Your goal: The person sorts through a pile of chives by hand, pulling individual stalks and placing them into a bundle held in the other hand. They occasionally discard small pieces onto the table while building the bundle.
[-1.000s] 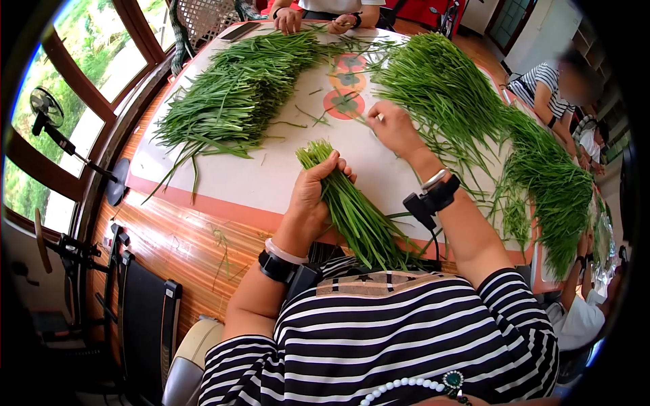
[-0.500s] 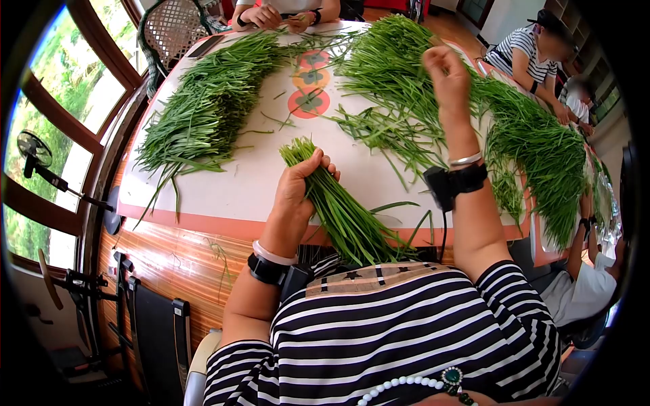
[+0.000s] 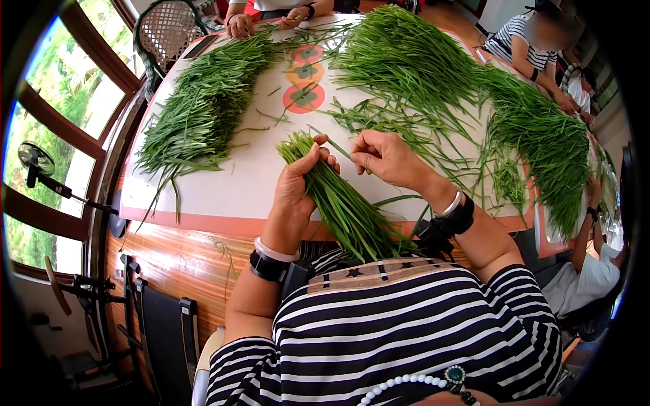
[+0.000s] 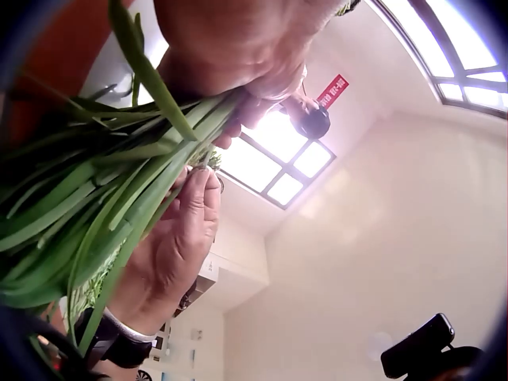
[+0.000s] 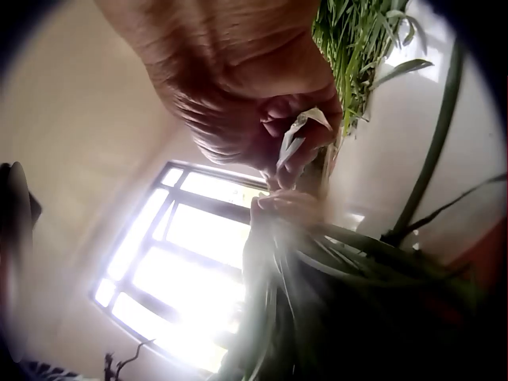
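My left hand (image 3: 298, 179) grips a thick bundle of garlic chives (image 3: 352, 220) near its pale cut ends, thumb across the top. The leaves trail down toward my lap; in the left wrist view the chive leaves (image 4: 95, 198) spread out broad and flat. Just right of the cut ends, my right hand (image 3: 393, 161) pinches a single chive blade (image 3: 338, 147) between thumb and fingertips. In the right wrist view a pale, thin strip (image 5: 295, 143) shows at the curled fingers of that hand.
One pile of chives (image 3: 203, 101) lies at the table's left, another pile (image 3: 406, 57) at the back right, with a further heap (image 3: 542, 149) beyond. Loose scraps (image 3: 393, 122) lie between. Another person's hands (image 3: 240, 26) are at the far edge; a striped-shirted person (image 3: 518, 44) sits right.
My right hand first moved up and right over the back-right pile, then came back down beside the bundle's cut ends, pinching a blade. My left hand keeps its grip on the bundle.
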### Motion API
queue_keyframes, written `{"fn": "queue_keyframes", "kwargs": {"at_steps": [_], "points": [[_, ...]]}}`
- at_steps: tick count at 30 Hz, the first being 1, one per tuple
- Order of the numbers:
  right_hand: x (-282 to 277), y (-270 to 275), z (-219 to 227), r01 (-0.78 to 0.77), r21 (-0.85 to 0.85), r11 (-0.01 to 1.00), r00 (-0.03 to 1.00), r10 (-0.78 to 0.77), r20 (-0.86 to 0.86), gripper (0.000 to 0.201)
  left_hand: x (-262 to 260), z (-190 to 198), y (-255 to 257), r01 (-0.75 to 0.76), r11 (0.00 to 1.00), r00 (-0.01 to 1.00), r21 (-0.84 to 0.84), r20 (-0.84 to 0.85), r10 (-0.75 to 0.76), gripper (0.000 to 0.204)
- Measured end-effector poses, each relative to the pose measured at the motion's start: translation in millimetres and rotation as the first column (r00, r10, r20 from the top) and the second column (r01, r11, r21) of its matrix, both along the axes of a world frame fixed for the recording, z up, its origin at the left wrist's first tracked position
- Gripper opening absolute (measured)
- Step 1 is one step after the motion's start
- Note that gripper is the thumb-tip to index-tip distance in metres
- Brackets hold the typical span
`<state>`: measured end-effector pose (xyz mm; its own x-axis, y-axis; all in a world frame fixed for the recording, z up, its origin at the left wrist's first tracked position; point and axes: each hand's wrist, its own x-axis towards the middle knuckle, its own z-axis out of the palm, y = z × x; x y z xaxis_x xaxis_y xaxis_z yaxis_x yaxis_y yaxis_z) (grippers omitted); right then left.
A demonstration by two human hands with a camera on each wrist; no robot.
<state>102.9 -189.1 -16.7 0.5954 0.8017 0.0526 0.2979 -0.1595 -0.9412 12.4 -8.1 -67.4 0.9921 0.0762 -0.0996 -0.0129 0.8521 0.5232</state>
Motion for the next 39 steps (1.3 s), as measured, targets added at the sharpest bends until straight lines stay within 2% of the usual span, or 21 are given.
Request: {"fn": "queue_keyframes", "kwargs": {"at_steps": [1,4,7,10,14,15,16,18,21,24,28,32,33,36,37,38,39], "points": [[-1,-1,-3,0.008,-0.008,1.000,1.000,-0.008,-0.024,0.006,1,-2,0,-0.003,1.000,1.000,0.006,-0.015,0.004,0.032],[-2,-1,-16,0.023,0.098,0.995,0.999,-0.027,0.041,0.006,2,-4,-3,-0.012,1.000,0.999,-0.028,-0.041,0.011,0.022],[-2,-2,-24,0.156,0.227,0.961,0.987,-0.157,-0.012,0.008,8,-7,-4,-0.025,0.998,0.998,-0.055,-0.051,0.022,0.017],[1,-7,-12,0.207,0.177,0.962,0.975,-0.187,-0.121,0.008,4,-2,-8,-0.029,0.999,0.995,0.037,-0.091,0.032,0.016],[-3,-5,2,0.178,0.063,0.982,0.968,-0.186,0.167,0.007,1,24,-17,0.009,0.971,0.991,0.238,-0.132,0.024,0.020],[-3,-1,-3,0.137,0.146,0.980,0.966,-0.165,0.201,0.010,1,28,-18,0.023,0.961,0.987,0.275,-0.157,0.021,0.021],[-3,5,-9,0.064,0.236,0.970,0.987,-0.097,0.129,0.011,2,25,-16,0.031,0.960,0.991,0.277,-0.135,0.007,0.022],[-7,3,-5,0.006,0.202,0.979,0.970,-0.055,0.237,0.009,4,19,-12,0.045,0.958,0.996,0.284,-0.091,-0.020,0.023],[-8,-6,5,0.056,-0.003,0.998,0.950,-0.053,0.308,0.008,-2,28,-17,-0.012,0.936,0.996,0.352,-0.074,0.040,0.022],[-3,-6,9,-0.002,0.052,0.999,0.867,-0.024,0.497,0.008,0,27,-20,0.020,0.909,0.995,0.416,-0.098,0.023,0.018],[4,-7,38,0.017,-0.041,0.999,0.858,0.007,0.514,0.010,1,33,-25,0.057,0.870,0.997,0.490,-0.070,-0.026,0.013],[15,-18,44,0.050,0.040,0.998,0.901,-0.062,0.430,0.008,0,35,-24,0.056,0.861,0.998,0.505,-0.055,-0.033,0.013],[17,-20,43,0.087,0.105,0.991,0.906,-0.122,0.406,0.006,0,33,-23,0.053,0.861,0.998,0.506,-0.055,-0.029,0.014],[20,-25,54,0.140,0.114,0.984,0.860,-0.178,0.479,0.006,-1,40,-23,0.034,0.861,0.995,0.507,-0.101,0.021,0.016],[20,-24,58,0.119,0.095,0.988,0.831,-0.152,0.535,0.008,-1,44,-23,0.028,0.860,0.992,0.509,-0.123,0.040,0.017],[21,-24,62,0.099,0.047,0.994,0.789,-0.107,0.605,0.008,2,37,-20,-0.043,0.850,0.997,0.525,-0.030,0.069,0.019],[21,-23,66,0.081,-0.005,0.997,0.742,-0.057,0.668,0.009,2,45,-20,-0.055,0.852,0.997,0.521,-0.020,0.076,0.019]]}}
